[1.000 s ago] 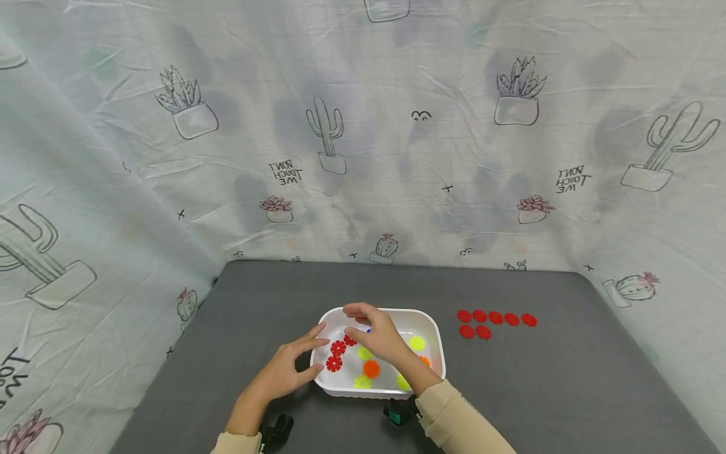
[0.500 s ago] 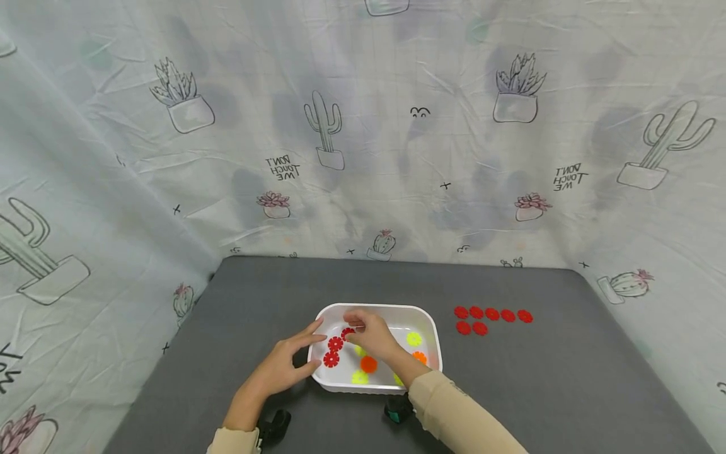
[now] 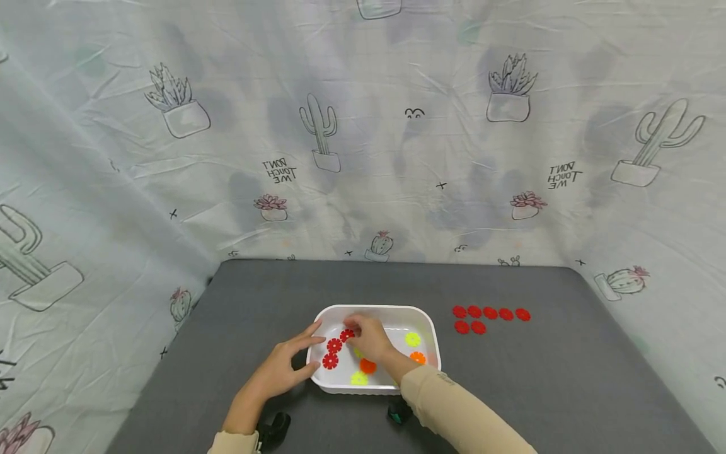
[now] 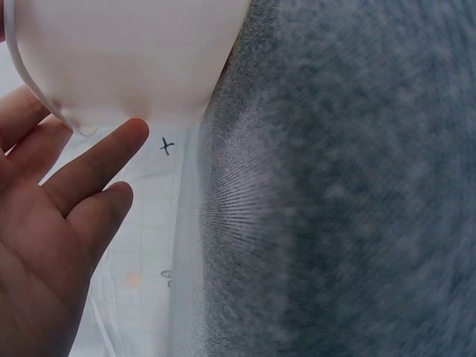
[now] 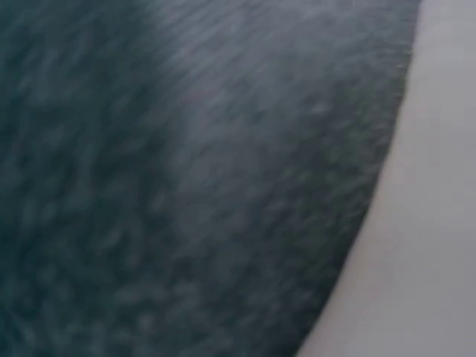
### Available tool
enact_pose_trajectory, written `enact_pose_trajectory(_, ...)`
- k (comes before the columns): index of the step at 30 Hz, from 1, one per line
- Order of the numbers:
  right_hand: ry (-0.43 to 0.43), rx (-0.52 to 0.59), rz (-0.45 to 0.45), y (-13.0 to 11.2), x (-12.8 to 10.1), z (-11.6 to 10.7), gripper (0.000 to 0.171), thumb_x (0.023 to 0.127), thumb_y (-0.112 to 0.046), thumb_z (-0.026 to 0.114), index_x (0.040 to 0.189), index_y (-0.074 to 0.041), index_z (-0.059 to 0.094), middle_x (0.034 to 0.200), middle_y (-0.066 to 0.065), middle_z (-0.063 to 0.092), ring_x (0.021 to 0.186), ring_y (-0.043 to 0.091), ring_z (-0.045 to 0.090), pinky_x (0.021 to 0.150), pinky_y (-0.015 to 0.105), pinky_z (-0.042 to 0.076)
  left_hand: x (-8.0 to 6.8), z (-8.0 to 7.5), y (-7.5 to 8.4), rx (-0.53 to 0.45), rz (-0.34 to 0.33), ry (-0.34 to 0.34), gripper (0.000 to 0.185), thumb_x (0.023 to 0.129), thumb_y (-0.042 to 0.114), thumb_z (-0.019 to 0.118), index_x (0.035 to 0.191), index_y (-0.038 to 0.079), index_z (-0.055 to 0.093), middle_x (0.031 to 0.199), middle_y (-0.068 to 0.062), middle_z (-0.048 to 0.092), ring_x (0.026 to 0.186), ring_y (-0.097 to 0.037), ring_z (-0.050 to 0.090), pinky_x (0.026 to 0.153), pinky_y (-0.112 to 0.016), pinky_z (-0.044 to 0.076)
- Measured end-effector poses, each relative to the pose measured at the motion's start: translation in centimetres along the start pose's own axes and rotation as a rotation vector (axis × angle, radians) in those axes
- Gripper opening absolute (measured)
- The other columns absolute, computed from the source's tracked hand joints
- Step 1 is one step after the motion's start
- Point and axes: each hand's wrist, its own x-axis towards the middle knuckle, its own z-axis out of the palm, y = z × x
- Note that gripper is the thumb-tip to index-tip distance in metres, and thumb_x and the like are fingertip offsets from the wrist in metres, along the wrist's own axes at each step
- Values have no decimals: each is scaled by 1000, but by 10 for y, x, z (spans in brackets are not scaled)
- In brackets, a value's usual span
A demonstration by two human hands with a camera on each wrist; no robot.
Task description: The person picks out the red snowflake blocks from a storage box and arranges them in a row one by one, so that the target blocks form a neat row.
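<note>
A white plastic tray [image 3: 368,389] stands on the grey table, with notched flat plastic discs lying in it. My left hand [image 3: 282,367] is at the tray's left end, its fingers spread along the rim. In the left wrist view, extended fingers [image 4: 100,165] touch the tray's outer wall [image 4: 126,59]. Inside the tray, my right hand [image 3: 374,340] has its thumb and fingers curled round a red disc [image 3: 346,335]; the fingertips are partly hidden. Two more red discs [image 3: 330,360] lie nearer the left hand. The right wrist view misses the right hand.
Yellow [image 3: 413,339] and orange discs [image 3: 367,366] lie elsewhere in the tray, some partly covered by the right arm. On the table to the right, several red discs [image 3: 490,313] are laid out in two rows. A printed curtain [image 3: 391,139] hangs behind the table.
My right hand has come down into the tray, its fingers closing round the red disc there. The left hand has stayed at the tray's left end. The head view has shifted slightly.
</note>
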Motion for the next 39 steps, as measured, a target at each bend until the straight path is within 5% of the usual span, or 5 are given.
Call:
enact_pose_trajectory(9,12,-151,-65,0,-1,4,31,74,-3,69,104,-7,61,97,3,60,83,13,51,83,29,48,0,0,1,24,37,24,42,79,22,65,120,15,58,140,1,39,121,-18,46,93,-42,42)
enact_pose_trajectory(18,-30,-257,-117,-1,0,4,29,74,-8,68,102,-6,60,96,4,58,88,15,49,86,30,44,-1,1,1,-31,-11,-10,42,81,26,63,122,17,57,143,3,35,123,-16,43,95,-43,41)
enact_pose_trajectory(29,-59,-297,-135,-2,-5,3,26,76,-12,68,100,-11,61,100,1,53,92,14,48,89,28,44,-2,3,2,-57,-53,-24,42,80,23,63,121,16,57,143,5,34,125,-16,41,95,-48,40)
enact_pose_trajectory(39,-45,-327,-182,-3,-8,0,25,78,-15,68,102,-12,62,98,-1,51,87,11,51,84,25,47,-1,1,2,-63,-13,-13,41,81,25,63,120,15,57,142,1,37,123,-18,44,93,-43,42)
